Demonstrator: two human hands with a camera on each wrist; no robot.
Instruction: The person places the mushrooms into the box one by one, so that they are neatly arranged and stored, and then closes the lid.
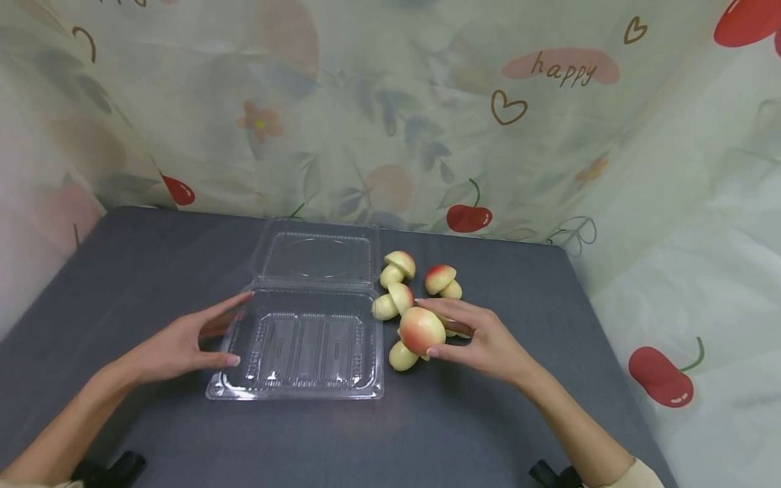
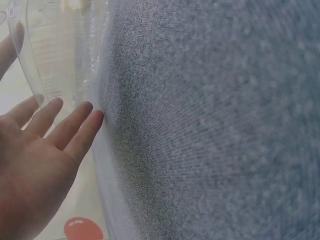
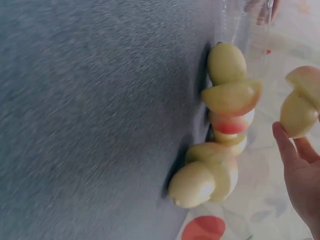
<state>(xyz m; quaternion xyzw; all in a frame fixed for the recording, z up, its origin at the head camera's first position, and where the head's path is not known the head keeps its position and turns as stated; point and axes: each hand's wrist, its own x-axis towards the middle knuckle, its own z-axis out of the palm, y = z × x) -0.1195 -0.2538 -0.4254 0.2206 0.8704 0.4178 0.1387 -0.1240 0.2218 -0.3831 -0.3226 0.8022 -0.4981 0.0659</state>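
An open, clear plastic box [image 1: 308,391] lies on the dark table with its lid folded back. At its left side is my left hand [image 1: 177,344], fingers fairly straight, thumb and fingertips at the rim; the left wrist view shows the spread fingers of the hand [image 2: 50,150] beside the clear plastic. My right hand [image 1: 488,339] holds a toy mushroom [image 1: 422,330] with a red and cream cap between thumb and fingers, right of the box. In the right wrist view the held mushroom [image 3: 298,114] is raised beside the others, with the hand [image 3: 302,175] at its stem.
Several more mushrooms lie right of the box: one at the back [image 1: 400,263], one against the box edge [image 1: 393,302], one farther right [image 1: 442,280] and one below the held one [image 1: 403,356]. A patterned cloth [image 1: 366,122] hangs behind the table.
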